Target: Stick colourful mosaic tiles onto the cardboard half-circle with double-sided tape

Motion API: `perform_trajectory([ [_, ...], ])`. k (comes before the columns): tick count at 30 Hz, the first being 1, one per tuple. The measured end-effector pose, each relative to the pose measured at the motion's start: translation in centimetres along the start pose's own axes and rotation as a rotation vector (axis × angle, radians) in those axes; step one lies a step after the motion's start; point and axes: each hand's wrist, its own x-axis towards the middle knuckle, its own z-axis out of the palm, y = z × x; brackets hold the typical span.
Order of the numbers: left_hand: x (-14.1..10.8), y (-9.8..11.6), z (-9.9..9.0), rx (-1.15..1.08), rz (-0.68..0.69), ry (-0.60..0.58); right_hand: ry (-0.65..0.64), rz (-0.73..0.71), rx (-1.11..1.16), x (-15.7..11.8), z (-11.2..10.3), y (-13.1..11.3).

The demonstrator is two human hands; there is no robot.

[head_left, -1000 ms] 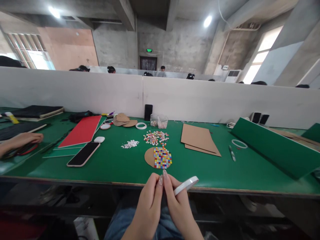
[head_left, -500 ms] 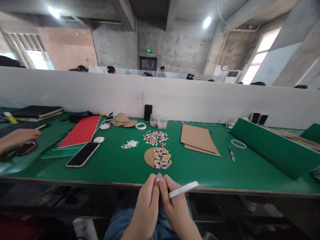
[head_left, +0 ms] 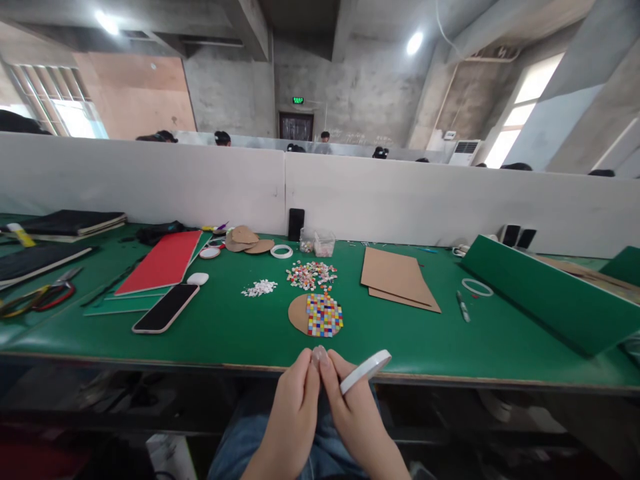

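Just in front of the table edge, my left hand (head_left: 293,400) and my right hand (head_left: 356,415) meet at the fingertips. A roll of white tape (head_left: 366,371) sticks out tilted from my right hand, which is closed on it. The fingers of my left hand are pinched against those of the right; whatever they pinch is too small to make out. Beyond the hands lies a cardboard disc (head_left: 299,315), its right part covered with a mosaic of small coloured square tiles (head_left: 325,315). Loose coloured tiles (head_left: 311,275) and white pieces (head_left: 260,288) are heaped behind it.
Leftward lie a phone (head_left: 167,309), a red board (head_left: 160,265) and scissors (head_left: 55,291). Clear containers (head_left: 324,244), a tape ring (head_left: 281,252) and cardboard pieces (head_left: 243,239) sit at the back. Cardboard sheets (head_left: 397,277), a pen (head_left: 463,307) and a green board (head_left: 550,293) are rightward.
The tape roll has tilted more upright in my right hand, showing more of its round side. At the far left, another person's hand has gone from above the scissors.
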Motion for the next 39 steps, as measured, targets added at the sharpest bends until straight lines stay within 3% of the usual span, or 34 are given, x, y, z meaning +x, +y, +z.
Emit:
perform_trajectory([
  [5,0.1,0.3,0.1,-0.120,-0.044,-0.034,0.044,0.007,0.127,-0.3,-0.1,0.1],
  [10,0.2,0.8,0.2,-0.285,-0.270,-0.035,0.044,0.057,0.277,-0.4,-0.2,-0.2],
  [13,0.1,0.9,0.2,-0.358,-0.333,0.002,0.081,0.079,0.343,-0.3,-0.1,-0.1],
  [19,0.0,0.6,0.1,-0.271,-0.173,-0.069,0.106,0.112,0.361,-0.2,0.0,0.0],
  [24,0.0,0.5,0.2,-0.128,-0.050,-0.020,0.093,0.110,0.335,-0.1,0.2,-0.1],
  [33,-0.1,-0.6,0.2,-0.117,-0.113,0.073,0.051,-0.027,0.030,0.1,-0.1,0.1],
  [39,0.0,-0.4,0.1,-0.106,-0.097,0.050,0.003,-0.052,-0.076,0.1,-0.3,0.0],
])
